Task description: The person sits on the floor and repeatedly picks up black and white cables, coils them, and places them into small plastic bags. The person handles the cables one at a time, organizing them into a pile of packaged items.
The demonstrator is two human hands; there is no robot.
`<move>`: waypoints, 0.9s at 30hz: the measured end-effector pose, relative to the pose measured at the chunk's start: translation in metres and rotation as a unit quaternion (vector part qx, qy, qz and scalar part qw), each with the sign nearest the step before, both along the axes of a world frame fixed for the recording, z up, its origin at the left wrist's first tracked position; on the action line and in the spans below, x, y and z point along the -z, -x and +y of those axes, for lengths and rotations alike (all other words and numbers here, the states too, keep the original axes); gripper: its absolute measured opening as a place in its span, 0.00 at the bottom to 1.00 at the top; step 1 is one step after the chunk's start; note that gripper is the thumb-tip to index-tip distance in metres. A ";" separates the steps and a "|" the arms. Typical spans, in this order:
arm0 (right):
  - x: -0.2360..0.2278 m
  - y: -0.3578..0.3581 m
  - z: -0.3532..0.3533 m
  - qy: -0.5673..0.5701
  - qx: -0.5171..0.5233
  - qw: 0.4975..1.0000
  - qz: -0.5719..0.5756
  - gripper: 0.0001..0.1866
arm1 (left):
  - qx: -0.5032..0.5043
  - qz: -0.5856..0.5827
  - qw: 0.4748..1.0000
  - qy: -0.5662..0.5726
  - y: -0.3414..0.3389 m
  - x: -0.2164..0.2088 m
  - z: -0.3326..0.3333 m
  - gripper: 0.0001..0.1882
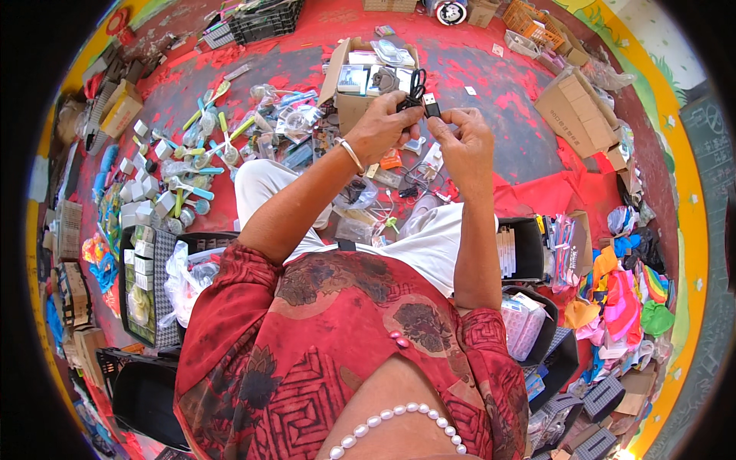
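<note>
A black USB cable (415, 84) is stretched between my two hands, in front of an open cardboard box (354, 113). Its coiled length is gripped by my left hand (380, 125), fingers closed round it and a bangle on the wrist. My right hand (464, 142) pinches the cable's black plug, with the metal USB end pointing up. Inside the box are white boxed items and a coiled grey cable (386, 79). Between my legs, below the hands, lie more loose cables (418, 175) and small packets.
Clear-packed utensils with green and blue handles (203, 115) and small white boxes (142, 186) cover the floor at left. Black bins (529, 245) stand on both sides of me. A large cardboard box (576, 113) and a bright cloth heap (625, 295) are at right.
</note>
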State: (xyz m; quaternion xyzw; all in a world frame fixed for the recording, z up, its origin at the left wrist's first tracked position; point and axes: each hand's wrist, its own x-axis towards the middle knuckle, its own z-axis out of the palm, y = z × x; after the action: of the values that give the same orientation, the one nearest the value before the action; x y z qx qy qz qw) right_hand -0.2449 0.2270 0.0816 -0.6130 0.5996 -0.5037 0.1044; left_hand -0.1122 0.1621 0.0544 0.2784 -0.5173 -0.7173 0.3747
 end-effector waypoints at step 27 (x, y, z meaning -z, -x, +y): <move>-0.028 0.003 0.020 -0.083 0.004 0.986 0.148 0.13 | 0.003 -0.065 0.969 0.239 0.006 -0.001 0.020 0.04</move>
State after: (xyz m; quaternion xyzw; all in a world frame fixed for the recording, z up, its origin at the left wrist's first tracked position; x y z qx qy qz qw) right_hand -0.2479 0.2468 0.1100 -0.6676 0.6506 -0.3565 0.0636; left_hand -0.1183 0.1817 0.0557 0.2249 -0.6979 -0.5545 0.3936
